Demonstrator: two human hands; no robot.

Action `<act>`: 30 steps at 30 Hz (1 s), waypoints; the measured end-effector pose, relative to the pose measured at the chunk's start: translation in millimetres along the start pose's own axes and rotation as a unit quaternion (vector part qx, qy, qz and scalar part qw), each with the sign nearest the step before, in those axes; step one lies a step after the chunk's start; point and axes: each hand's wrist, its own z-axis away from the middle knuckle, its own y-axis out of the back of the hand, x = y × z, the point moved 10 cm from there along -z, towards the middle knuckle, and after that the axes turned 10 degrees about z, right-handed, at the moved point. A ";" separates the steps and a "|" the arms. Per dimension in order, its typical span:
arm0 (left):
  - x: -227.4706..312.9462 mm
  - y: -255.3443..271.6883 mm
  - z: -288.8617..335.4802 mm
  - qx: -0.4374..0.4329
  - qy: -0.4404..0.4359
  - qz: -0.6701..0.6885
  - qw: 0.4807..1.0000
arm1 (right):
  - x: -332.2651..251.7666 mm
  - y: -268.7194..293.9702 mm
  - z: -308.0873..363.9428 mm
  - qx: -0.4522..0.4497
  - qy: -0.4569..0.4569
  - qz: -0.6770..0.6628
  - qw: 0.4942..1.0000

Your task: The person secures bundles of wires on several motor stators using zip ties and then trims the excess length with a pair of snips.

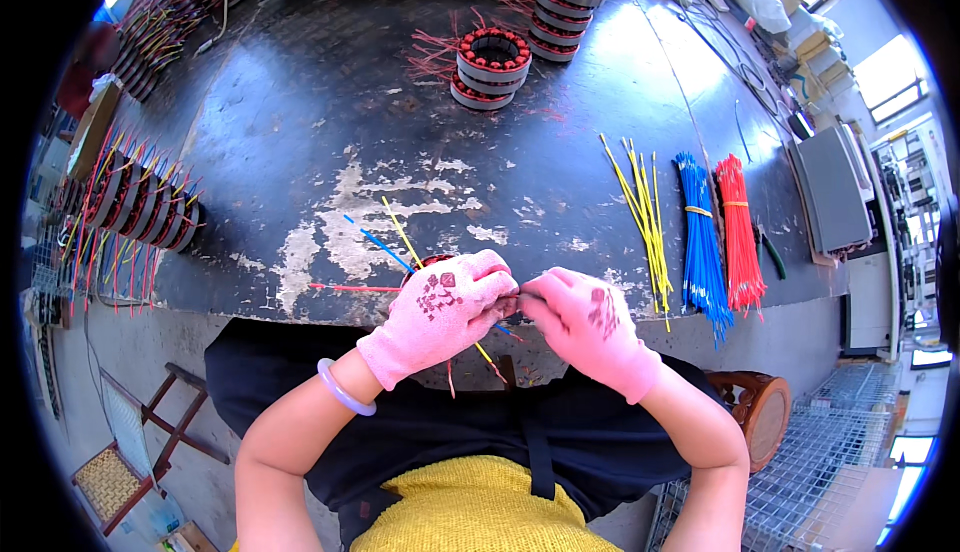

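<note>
Both hands wear pink gloves with dark red prints and meet at the table's front edge. Under my left hand [440, 304] lies a motor stator, mostly hidden, with a bit of its red windings [432, 261] showing. A blue lead [376, 240], a yellow lead [402, 231] and a red lead [350, 288] stick out past that hand. More wire ends, among them a yellow one [489, 361], hang below it. My right hand [585, 322] is closed in a pinch against the left fingertips. What lies between its fingertips is too small and covered to make out.
Right of my hands lie loose yellow wires [650, 227], a banded blue wire bundle [703, 242], a banded red bundle [738, 237] and dark-handled pliers [771, 252]. Stacked stators [490, 67] stand at the back; a row of wired stators [140, 202] lies left. A wooden stool [765, 417] is at right.
</note>
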 end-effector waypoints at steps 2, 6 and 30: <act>4.8 0.0 -1.2 -0.004 -0.015 -0.006 1.000 | 28.2 -31.5 3.3 -0.148 -0.170 -0.262 0.938; 2.1 0.1 2.4 -0.019 -0.001 0.008 1.000 | 26.2 -7.3 -0.7 -0.105 -0.135 -0.212 0.962; -1.1 1.0 4.7 -0.031 0.017 -0.008 0.999 | 21.3 -29.2 11.1 -0.140 -0.098 -0.261 0.950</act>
